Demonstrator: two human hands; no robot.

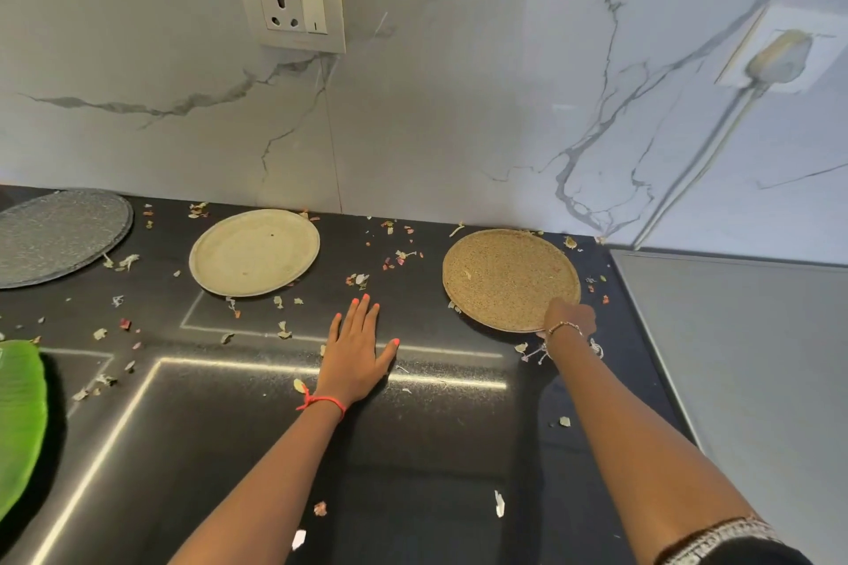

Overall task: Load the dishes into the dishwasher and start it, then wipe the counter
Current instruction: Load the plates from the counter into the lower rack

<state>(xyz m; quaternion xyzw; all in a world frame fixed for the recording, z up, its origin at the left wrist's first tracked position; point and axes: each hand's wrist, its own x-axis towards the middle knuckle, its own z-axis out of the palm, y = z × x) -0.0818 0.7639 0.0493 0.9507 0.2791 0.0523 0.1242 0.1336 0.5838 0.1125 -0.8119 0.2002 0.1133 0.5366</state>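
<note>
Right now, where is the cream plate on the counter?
In the head view the cream plate lies left of centre near the back of the counter, under the wall socket, between the grey plate and the brown plate.

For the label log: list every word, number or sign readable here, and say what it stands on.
"I": a lone vertical mark low on the rocker switch.
Faint print on the lower edge of the socket plate: too small to read.
No other text shows.
</note>
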